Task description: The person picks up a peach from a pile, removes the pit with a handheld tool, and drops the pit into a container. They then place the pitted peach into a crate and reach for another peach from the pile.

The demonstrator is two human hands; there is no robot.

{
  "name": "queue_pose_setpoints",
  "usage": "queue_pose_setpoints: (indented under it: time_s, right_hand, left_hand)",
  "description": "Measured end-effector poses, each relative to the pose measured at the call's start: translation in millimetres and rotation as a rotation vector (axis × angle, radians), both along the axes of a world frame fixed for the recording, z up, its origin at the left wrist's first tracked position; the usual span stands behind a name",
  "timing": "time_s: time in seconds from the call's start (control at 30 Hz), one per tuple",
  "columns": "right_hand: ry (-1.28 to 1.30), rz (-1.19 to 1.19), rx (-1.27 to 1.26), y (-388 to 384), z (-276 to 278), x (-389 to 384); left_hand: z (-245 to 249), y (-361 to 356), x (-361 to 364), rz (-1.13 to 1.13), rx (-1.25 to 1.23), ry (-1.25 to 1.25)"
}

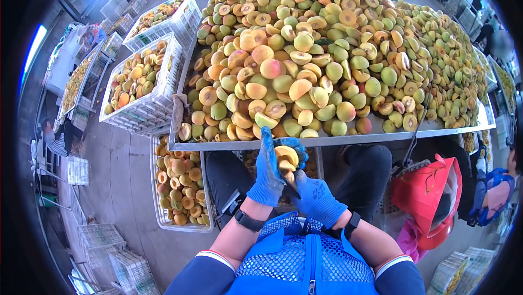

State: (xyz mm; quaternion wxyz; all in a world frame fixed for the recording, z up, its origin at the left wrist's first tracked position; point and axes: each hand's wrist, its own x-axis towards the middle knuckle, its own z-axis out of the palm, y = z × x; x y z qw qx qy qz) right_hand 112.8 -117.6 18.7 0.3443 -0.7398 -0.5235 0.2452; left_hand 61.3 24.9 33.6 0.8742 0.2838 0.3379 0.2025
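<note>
My left hand [268, 172], in a blue glove, is closed around a yellow apricot half [287, 156] just below the metal table's front edge. Its index finger points up toward a green-yellow slice [265, 121] at the front of the pile. My right hand [318, 197], gloved too, grips a short tan tool [290, 178] whose end meets the fruit; its exact kind I cannot tell. Before both hands, a large heap of halved and whole apricots [305, 61] covers the metal-edged table [327, 141].
White crates of fruit [136, 115] stand left of the table. Another crate [211, 208] of apricot halves sits on the floor by my left leg. A red bag [425, 191] hangs at my right, near another person's gloved arm [493, 197]. Stacked crates [131, 268] stand lower left.
</note>
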Motion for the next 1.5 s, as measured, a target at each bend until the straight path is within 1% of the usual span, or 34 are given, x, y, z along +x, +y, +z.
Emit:
queue_pose_setpoints:
  time_s: [0.03,0.07,0.1,0.13,0.23,0.27,0.3,0.33,0.37,0.43,0.47,0.5,0.57,0.6,0.63,0.7,0.73,0.8,0.87,0.93,1.0,1.07,1.1,1.13,1.17,1.2,1.23,1.27,1.3,1.33,1.37,1.43,1.47,1.5]
  right_hand:
    - [-0.024,0.012,0.028,-0.6,-1.5,0.6]
    - [-0.024,0.017,0.026,-1.5,-1.2,0.6]
    - [0.003,0.008,-0.030,-1.2,-0.2,1.7]
    - [0.030,-0.001,-0.086,-0.3,0.8,2.5]
    - [0.097,-0.048,-0.050,-0.7,2.0,1.0]
    - [0.093,-0.042,-0.052,-0.2,3.7,1.4]
    - [0.402,-0.079,-0.078,-0.2,7.0,1.6]
    - [0.711,-0.119,-0.104,-0.4,12.3,2.0]
    - [0.706,-0.118,-0.109,-1.3,20.7,4.1]
    - [1.239,-0.173,-0.187,-3.4,40.4,9.6]
    - [1.233,-0.128,-0.177,-5.0,38.4,11.4]
    - [1.229,-0.128,-0.179,-4.7,37.0,10.2]
    - [1.077,-0.133,-0.195,-2.8,35.0,4.7]
    - [1.075,-0.132,-0.197,-2.6,34.5,2.0]
    - [1.089,-0.123,-0.207,-2.8,33.8,-0.9]
    - [1.107,-0.116,-0.216,-3.5,34.0,-4.6]
    - [1.166,-0.099,-0.194,-3.8,36.1,-5.4]
    - [1.230,-0.086,-0.173,-4.7,42.1,-7.8]
    - [1.329,-0.063,-0.233,-3.3,51.4,-7.4]
    - [1.376,-0.064,-0.207,-2.7,55.2,-11.0]
    - [1.424,-0.067,-0.182,-2.5,58.4,-12.5]
    - [1.339,-0.085,-0.249,-0.5,61.5,-12.3]
    - [1.338,-0.084,-0.247,0.8,59.4,-14.5]
    - [1.217,-0.117,-0.185,2.2,53.9,-18.0]
    - [1.096,-0.151,-0.127,1.5,47.5,-20.8]
    - [1.096,-0.153,-0.128,-0.7,39.0,-21.6]
    - [0.716,-0.133,-0.074,-2.4,29.7,-20.8]
    - [0.336,-0.109,-0.020,-4.2,24.7,-19.5]
    - [0.336,-0.109,-0.020,-6.1,27.3,-17.6]
    - [0.134,-0.095,-0.093,-8.5,32.5,-15.1]
    - [-0.069,-0.082,-0.165,-10.5,36.9,-12.0]
    - [-0.137,-0.067,-0.194,-13.2,41.2,-3.1]
    - [-0.202,-0.052,-0.225,-13.9,43.0,-0.7]
    - [-0.202,-0.053,-0.225,-13.2,44.6,0.5]
  left_hand:
    - [-2.4,0.4,-0.7,0.003,-0.001,0.000]
    - [-7.2,1.2,-1.6,0.003,-0.066,-0.037]
    - [-11.4,2.9,-1.3,0.003,-0.128,-0.078]
    - [-15.1,3.1,-2.0,0.009,-0.128,-0.081]
    - [-16.3,-2.2,-3.5,0.022,-0.076,-0.096]
    - [-14.5,-4.6,-2.5,0.058,-0.003,-0.062]
    - [-8.3,-6.8,-2.3,0.093,0.067,-0.026]
    - [1.7,-6.2,-5.9,0.029,0.190,-0.068]
    - [5.3,-3.6,-5.7,0.032,0.186,-0.072]
    - [9.2,2.2,-4.5,-0.068,-0.122,-0.266]
    - [1.1,7.1,-9.5,-0.151,-0.098,-0.328]
    - [3.1,5.5,-9.7,-0.149,-0.100,-0.332]
    - [9.7,-0.6,-9.4,-0.155,0.237,-0.174]
    - [9.9,-14.2,-8.6,0.044,0.736,0.011]
    - [10.6,-13.7,-9.5,0.047,0.734,0.010]
    - [13.8,-9.7,-13.8,-0.024,0.363,-0.027]
    - [9.4,-7.4,-15.9,-0.055,0.433,-0.076]
    - [14.4,-8.5,-17.9,-0.057,0.405,-0.051]
    - [11.8,-8.7,-18.7,-0.056,0.379,-0.029]
    - [2.6,-7.9,-18.5,-0.049,0.590,-0.101]
    - [6.3,-6.4,-18.4,-0.031,0.620,-0.110]
    - [12.6,-6.5,-17.6,-0.010,0.651,-0.117]
    - [13.9,-7.7,-15.3,0.022,0.501,-0.120]
    - [15.4,-7.8,-12.7,0.051,0.352,-0.124]
    - [18.3,-7.4,-11.6,0.047,0.351,-0.125]
    - [21.9,-6.7,-10.8,0.019,0.281,-0.043]
    - [23.8,-5.6,-10.5,-0.007,0.212,0.038]
    - [20.0,-4.3,-11.0,-0.006,0.212,0.037]
    - [12.0,-2.2,-11.5,-0.072,0.168,0.047]
    - [5.1,0.3,-12.1,-0.137,0.124,0.057]
    - [-0.5,2.7,-12.5,-0.136,0.124,0.056]
    - [-4.4,6.9,-12.4,-0.240,0.283,0.058]
    - [-5.0,9.6,-12.8,-0.313,0.249,0.140]
    - [-3.1,10.4,-14.2,-0.315,0.250,0.140]
